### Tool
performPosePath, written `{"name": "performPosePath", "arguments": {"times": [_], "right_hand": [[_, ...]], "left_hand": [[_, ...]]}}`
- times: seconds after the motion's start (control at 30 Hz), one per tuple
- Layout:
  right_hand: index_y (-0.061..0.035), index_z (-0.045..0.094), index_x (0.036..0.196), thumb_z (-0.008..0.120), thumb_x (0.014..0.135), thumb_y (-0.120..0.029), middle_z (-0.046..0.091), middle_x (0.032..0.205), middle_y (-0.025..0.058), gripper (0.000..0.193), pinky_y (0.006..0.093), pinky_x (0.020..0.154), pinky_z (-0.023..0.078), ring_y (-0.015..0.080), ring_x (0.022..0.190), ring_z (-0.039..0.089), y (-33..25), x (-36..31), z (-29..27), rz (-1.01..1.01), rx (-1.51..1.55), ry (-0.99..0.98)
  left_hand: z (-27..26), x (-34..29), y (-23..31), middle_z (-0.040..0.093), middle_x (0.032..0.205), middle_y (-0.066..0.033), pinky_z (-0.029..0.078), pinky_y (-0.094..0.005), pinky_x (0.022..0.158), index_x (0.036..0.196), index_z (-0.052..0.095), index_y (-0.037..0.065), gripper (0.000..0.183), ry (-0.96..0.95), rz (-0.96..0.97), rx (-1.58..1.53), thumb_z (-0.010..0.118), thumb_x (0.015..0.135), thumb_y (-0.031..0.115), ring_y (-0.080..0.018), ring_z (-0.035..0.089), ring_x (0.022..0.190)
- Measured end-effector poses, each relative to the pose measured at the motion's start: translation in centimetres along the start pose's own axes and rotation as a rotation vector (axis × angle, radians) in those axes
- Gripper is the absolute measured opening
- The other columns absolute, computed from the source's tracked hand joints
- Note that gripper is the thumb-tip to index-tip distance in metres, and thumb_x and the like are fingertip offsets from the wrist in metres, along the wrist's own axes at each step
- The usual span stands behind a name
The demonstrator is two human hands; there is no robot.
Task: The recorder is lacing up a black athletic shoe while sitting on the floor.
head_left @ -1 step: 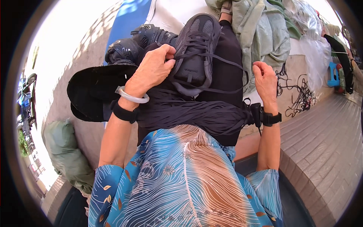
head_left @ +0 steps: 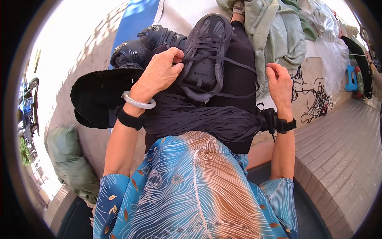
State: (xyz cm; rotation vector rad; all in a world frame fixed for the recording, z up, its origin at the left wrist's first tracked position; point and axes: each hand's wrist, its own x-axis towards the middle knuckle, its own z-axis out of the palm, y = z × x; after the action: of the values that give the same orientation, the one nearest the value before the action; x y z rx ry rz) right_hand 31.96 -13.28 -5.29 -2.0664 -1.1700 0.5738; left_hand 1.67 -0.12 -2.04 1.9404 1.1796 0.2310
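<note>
The right hand [head_left: 280, 84] edged upward, its fingers' hold unclear; the left hand [head_left: 161, 71] pinches a flat dark-grey fabric shoelace [head_left: 238, 63] between its fingers.

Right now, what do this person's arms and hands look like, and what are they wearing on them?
Both the left hand and right hand are ungloved. The left wrist wears a pale, see-through bangle and wide black band; the right, a black strap beside a small black box. The short sleeves are blue with white lines.
</note>
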Motion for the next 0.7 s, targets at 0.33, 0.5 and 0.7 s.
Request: {"name": "performPosePath", "arguments": {"times": [0.33, 0.5, 0.7], "right_hand": [[-0.0037, 0.064, 0.098, 0.064, 0.079, -0.007, 0.056, 0.098, 0.0142, 0.019, 0.0395, 0.075, 0.048, 0.0329, 0.087, 0.059, -6.2, -0.3, 3.2, -0.363, -0.119, -0.169], [-0.0036, 0.064, 0.097, 0.064, 0.08, -0.006, 0.056, 0.091, 0.0136, 0.018, 0.0389, 0.072, 0.048, 0.0319, 0.082, 0.06, -5.1, 0.2, 3.2, -0.466, -0.19, -0.175], [-0.0033, 0.064, 0.096, 0.068, 0.078, -0.009, 0.056, 0.087, 0.0119, 0.019, 0.0386, 0.07, 0.047, 0.0309, 0.077, 0.059, -7.6, -1.4, 1.2, -0.193, -0.037, -0.296]], "left_hand": [[-1.5, 2.4, -0.7, 0.063, 0.071, -0.0069, 0.049, -0.0276, 0.062, 0.097, 0.061, -0.002, 0.022, 0.002, -0.087, 0.099, 0.06, 0.087, 0.017, -0.0133, 0.062, 0.064], [-1.1, 2.2, -1.7, 0.066, 0.082, -0.0077, 0.05, -0.0295, 0.062, 0.104, 0.062, -0.002, 0.03, 0.152, 0.044, 0.074, 0.06, 0.088, 0.022, -0.0146, 0.063, 0.065], [-2.3, -0.5, 0.8, 0.066, 0.09, -0.0031, 0.049, -0.0181, 0.06, 0.108, 0.064, 0.003, 0.023, 0.279, -0.05, -0.289, 0.052, 0.096, 0.019, -0.0044, 0.059, 0.064]]}}
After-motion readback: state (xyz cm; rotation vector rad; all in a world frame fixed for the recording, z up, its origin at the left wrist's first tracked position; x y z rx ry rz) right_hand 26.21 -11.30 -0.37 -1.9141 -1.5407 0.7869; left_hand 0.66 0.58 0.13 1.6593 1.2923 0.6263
